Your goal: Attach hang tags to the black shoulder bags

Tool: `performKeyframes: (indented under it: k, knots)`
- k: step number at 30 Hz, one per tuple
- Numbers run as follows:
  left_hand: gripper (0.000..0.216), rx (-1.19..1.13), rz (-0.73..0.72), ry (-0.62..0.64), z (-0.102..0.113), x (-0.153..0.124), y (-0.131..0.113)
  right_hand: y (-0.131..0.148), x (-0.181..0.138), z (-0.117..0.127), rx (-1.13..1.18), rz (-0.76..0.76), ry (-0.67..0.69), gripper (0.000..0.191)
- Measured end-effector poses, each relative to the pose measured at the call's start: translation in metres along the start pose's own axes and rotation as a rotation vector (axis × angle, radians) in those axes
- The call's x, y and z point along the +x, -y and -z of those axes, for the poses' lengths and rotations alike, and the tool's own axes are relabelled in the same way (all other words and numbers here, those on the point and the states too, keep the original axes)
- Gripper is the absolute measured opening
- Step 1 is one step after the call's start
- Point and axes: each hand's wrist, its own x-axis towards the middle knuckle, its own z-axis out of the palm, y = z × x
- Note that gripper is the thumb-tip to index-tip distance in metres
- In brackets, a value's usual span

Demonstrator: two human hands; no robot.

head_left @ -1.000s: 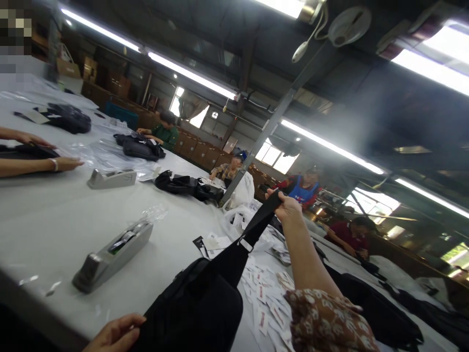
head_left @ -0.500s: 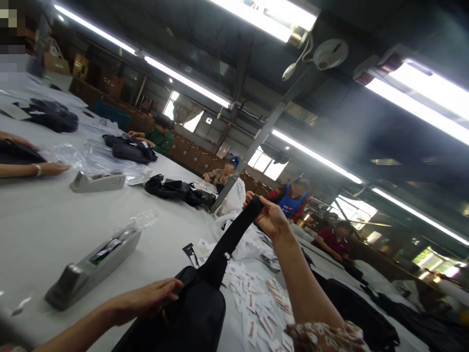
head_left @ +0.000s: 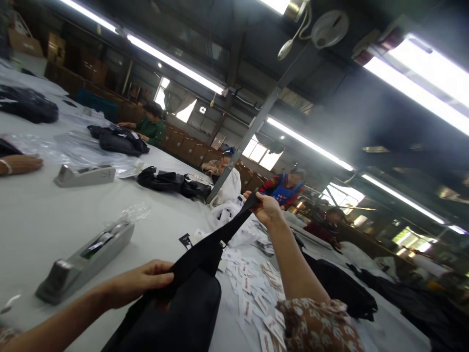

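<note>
A black bag (head_left: 183, 318) hangs before me at the bottom of the view, its wide black strap (head_left: 216, 239) drawn up and away to the right. My right hand (head_left: 267, 211) pinches the far end of that strap between thumb and fingers. Lower down, my left hand (head_left: 146, 281) has its thumb and fingers closed on the strap's near part, beside the bag's top; some fingertips are hidden behind it. Paper tags (head_left: 245, 288) with red print lie loosely spread on the white table, just right of the bag.
A grey tape dispenser (head_left: 88, 259) stands left of my left hand, with a second tape dispenser (head_left: 86, 176) farther back. Several black bags lie about, including one black bag (head_left: 172, 183) near the metal post (head_left: 244, 144). A co-worker's hand (head_left: 22, 164) shows at the left edge.
My left hand has shifted from the bag's top edge onto the strap. The strap has turned and narrowed in view. The head view has swung slightly right and down.
</note>
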Motion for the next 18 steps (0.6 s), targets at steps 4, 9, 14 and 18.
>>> performKeyframes:
  k: [4, 9, 14, 18]
  knots:
    - [0.038, -0.179, -0.099, 0.067, 0.013, -0.017, -0.03, -0.013, -0.007, -0.005, -0.013, -0.063, 0.02, 0.016]
    - [0.065, -0.173, 0.025, 0.184, 0.021, -0.03, -0.061, -0.022, -0.011, -0.016, 0.06, -0.072, 0.025, 0.015]
    - [0.067, -0.156, 0.059, 0.196, 0.018, -0.03, -0.065, -0.012, -0.004, -0.016, 0.158, -0.03, 0.049, 0.017]
    - [0.067, -0.153, 0.091, 0.188, 0.023, -0.03, -0.056, -0.003, -0.004, -0.013, 0.173, -0.021, 0.096, 0.015]
